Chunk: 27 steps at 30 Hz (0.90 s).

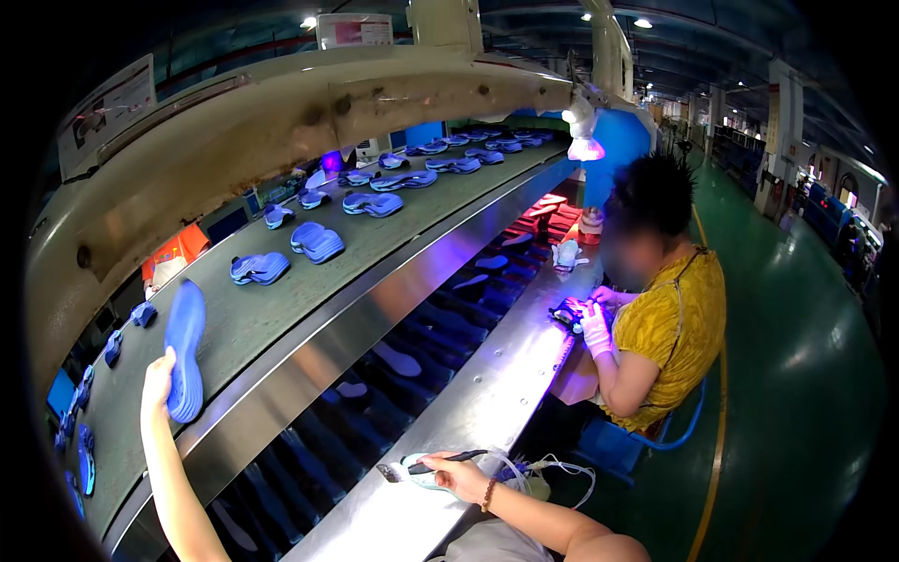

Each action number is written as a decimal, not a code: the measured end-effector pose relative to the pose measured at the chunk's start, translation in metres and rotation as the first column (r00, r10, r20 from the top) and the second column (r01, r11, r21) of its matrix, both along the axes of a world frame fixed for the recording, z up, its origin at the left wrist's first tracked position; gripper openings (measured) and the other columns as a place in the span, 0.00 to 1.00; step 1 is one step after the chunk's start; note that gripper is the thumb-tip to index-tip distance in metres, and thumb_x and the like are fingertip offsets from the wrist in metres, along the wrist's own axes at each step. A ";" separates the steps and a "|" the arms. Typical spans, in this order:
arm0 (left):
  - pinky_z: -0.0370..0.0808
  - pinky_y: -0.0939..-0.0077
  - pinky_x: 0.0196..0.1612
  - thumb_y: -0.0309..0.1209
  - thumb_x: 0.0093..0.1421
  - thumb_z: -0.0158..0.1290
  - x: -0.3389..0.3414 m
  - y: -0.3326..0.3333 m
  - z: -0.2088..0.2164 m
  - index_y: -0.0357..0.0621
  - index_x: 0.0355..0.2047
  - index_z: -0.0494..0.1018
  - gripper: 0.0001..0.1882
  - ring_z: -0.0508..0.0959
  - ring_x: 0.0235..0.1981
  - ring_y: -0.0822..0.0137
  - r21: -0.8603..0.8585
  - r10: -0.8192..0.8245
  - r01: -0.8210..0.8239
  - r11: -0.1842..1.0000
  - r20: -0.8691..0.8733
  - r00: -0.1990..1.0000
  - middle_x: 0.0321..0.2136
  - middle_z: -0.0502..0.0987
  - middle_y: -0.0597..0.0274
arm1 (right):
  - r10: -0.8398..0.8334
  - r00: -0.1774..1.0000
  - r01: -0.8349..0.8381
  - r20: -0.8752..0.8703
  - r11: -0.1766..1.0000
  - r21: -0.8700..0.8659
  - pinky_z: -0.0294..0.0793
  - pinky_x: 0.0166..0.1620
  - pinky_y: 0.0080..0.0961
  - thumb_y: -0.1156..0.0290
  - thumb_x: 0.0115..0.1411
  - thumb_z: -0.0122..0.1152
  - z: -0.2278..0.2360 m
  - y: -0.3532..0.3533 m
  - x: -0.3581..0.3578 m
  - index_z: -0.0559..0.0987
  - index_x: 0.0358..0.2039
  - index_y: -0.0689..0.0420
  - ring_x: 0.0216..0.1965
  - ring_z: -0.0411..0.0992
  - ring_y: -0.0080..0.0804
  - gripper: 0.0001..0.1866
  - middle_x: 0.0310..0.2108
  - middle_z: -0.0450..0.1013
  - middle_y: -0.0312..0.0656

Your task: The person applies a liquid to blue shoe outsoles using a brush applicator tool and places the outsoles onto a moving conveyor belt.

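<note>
- Left hand: fingers closed on the lower edge of a blue sole, raised by the right edge of the conveyor belt.
- Right hand: curled round a dark-handled tool, at the bench's right edge.

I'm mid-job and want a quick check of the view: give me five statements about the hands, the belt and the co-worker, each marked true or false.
1. The left hand grips a blue sole. True.
2. The right hand is empty. False: it holds a slim black tool.
3. The conveyor belt is bare. False: several shoe pieces lie along it.
4. A beaded bracelet circles the right wrist. True.
5. The co-worker wears a red top. False: the top is yellow.
</note>
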<state>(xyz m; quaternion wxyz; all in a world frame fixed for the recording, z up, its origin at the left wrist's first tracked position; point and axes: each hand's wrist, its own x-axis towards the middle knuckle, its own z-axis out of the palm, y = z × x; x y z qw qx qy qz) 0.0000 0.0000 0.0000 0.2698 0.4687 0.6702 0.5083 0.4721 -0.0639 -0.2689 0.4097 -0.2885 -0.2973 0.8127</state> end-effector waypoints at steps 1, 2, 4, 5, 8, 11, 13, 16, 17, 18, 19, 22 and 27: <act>0.69 0.74 0.30 0.44 0.56 0.49 0.013 -0.008 0.003 0.38 0.38 0.68 0.20 0.72 0.24 0.71 0.127 -0.061 0.045 0.991 0.123 0.991 0.25 0.73 0.64 | -0.023 1.000 0.023 0.007 0.999 0.027 0.62 0.26 0.08 0.66 0.55 0.56 -0.001 0.002 0.003 0.75 0.39 0.58 0.22 0.65 0.13 0.13 0.26 0.71 0.30; 0.69 0.76 0.28 0.43 0.56 0.48 0.025 -0.016 0.005 0.39 0.37 0.68 0.19 0.71 0.23 0.72 0.252 -0.143 0.081 0.964 0.237 0.961 0.24 0.72 0.65 | -0.048 0.999 0.047 0.014 0.997 0.053 0.61 0.25 0.09 0.66 0.55 0.56 -0.002 0.003 0.006 0.75 0.39 0.58 0.22 0.65 0.13 0.13 0.25 0.71 0.31; 0.68 0.81 0.25 0.40 0.58 0.46 0.073 -0.047 0.010 0.39 0.40 0.68 0.18 0.69 0.21 0.76 0.416 -0.136 -0.040 0.909 0.385 0.913 0.25 0.70 0.68 | -0.052 0.995 0.045 0.079 0.995 0.089 0.60 0.25 0.09 0.66 0.55 0.56 -0.001 0.004 0.007 0.75 0.39 0.59 0.23 0.65 0.13 0.13 0.26 0.71 0.31; 0.67 0.85 0.23 0.37 0.59 0.45 0.084 -0.067 0.005 0.38 0.44 0.66 0.18 0.68 0.20 0.79 0.440 -0.186 0.000 0.898 0.379 0.907 0.24 0.69 0.71 | -0.055 0.992 0.043 0.116 0.994 0.099 0.60 0.25 0.09 0.66 0.55 0.56 0.000 0.001 0.010 0.75 0.39 0.59 0.24 0.65 0.13 0.13 0.26 0.71 0.31; 0.67 0.79 0.18 0.36 0.60 0.44 0.036 -0.093 -0.056 0.34 0.55 0.50 0.28 0.70 0.17 0.71 0.692 -0.704 0.412 0.592 0.196 0.682 0.23 0.69 0.63 | -0.064 0.972 0.006 0.225 0.969 0.247 0.61 0.26 0.11 0.62 0.55 0.57 0.019 0.001 0.009 0.75 0.38 0.59 0.26 0.66 0.14 0.15 0.28 0.71 0.32; 0.70 0.73 0.19 0.36 0.60 0.45 0.068 -0.116 -0.108 0.35 0.55 0.48 0.29 0.71 0.17 0.67 0.644 -0.689 0.300 0.704 0.514 0.511 0.23 0.69 0.60 | -0.105 0.956 0.001 0.275 0.935 0.356 0.61 0.27 0.13 0.58 0.55 0.56 0.017 0.004 0.010 0.76 0.34 0.57 0.28 0.67 0.15 0.15 0.26 0.72 0.33; 0.69 0.74 0.20 0.36 0.59 0.45 0.099 -0.135 -0.143 0.35 0.54 0.49 0.28 0.70 0.18 0.68 0.551 -0.594 0.250 0.796 0.633 0.496 0.22 0.68 0.61 | -0.118 0.935 -0.048 0.336 0.892 0.450 0.63 0.28 0.15 0.57 0.55 0.56 0.030 -0.003 0.000 0.76 0.33 0.59 0.28 0.66 0.16 0.16 0.25 0.72 0.34; 0.68 0.75 0.21 0.36 0.59 0.46 0.141 -0.160 -0.177 0.35 0.52 0.52 0.26 0.69 0.18 0.69 0.370 -0.434 0.228 0.901 0.753 0.494 0.22 0.67 0.62 | -0.294 0.860 -0.065 0.416 0.746 0.663 0.65 0.32 0.16 0.60 0.56 0.54 0.028 -0.014 -0.018 0.77 0.32 0.60 0.28 0.66 0.17 0.14 0.26 0.72 0.34; 0.68 0.76 0.21 0.36 0.59 0.46 0.153 -0.166 -0.188 0.36 0.52 0.53 0.25 0.69 0.18 0.70 0.304 -0.372 0.214 0.928 0.785 0.496 0.22 0.67 0.63 | -0.322 0.845 -0.079 0.427 0.715 0.695 0.65 0.32 0.16 0.60 0.57 0.54 0.026 -0.014 -0.026 0.77 0.32 0.60 0.28 0.66 0.17 0.14 0.26 0.72 0.33; 0.68 0.76 0.21 0.36 0.59 0.46 0.184 -0.140 -0.189 0.36 0.51 0.53 0.25 0.69 0.18 0.70 0.238 -0.349 0.283 0.929 0.818 0.457 0.22 0.67 0.63 | -0.406 0.798 -0.028 0.444 0.712 0.702 0.65 0.32 0.16 0.61 0.57 0.54 0.029 -0.013 -0.006 0.77 0.32 0.60 0.28 0.65 0.17 0.14 0.26 0.72 0.33; 0.67 0.77 0.21 0.36 0.58 0.46 0.178 -0.159 -0.209 0.36 0.50 0.54 0.24 0.68 0.18 0.70 0.209 -0.296 0.232 0.950 0.840 0.455 0.22 0.67 0.64 | -0.392 0.798 -0.080 0.458 0.684 0.725 0.65 0.32 0.16 0.61 0.57 0.53 0.028 -0.018 -0.023 0.77 0.32 0.60 0.28 0.65 0.16 0.14 0.26 0.72 0.33; 0.67 0.78 0.22 0.35 0.58 0.47 0.237 -0.128 -0.254 0.36 0.49 0.56 0.22 0.67 0.19 0.72 0.092 -0.217 0.324 0.942 0.902 0.374 0.22 0.66 0.65 | -0.524 0.686 -0.032 0.505 0.672 0.740 0.64 0.32 0.15 0.62 0.57 0.52 0.012 -0.018 0.023 0.77 0.32 0.60 0.27 0.64 0.16 0.14 0.25 0.71 0.32; 0.65 0.80 0.23 0.35 0.57 0.48 0.217 -0.182 -0.277 0.37 0.46 0.60 0.20 0.66 0.19 0.74 0.038 -0.092 0.163 0.986 0.937 0.338 0.21 0.65 0.68 | -0.464 0.708 -0.104 0.533 0.678 0.727 0.62 0.31 0.14 0.63 0.58 0.51 0.027 -0.034 0.001 0.78 0.33 0.59 0.26 0.62 0.15 0.13 0.25 0.70 0.30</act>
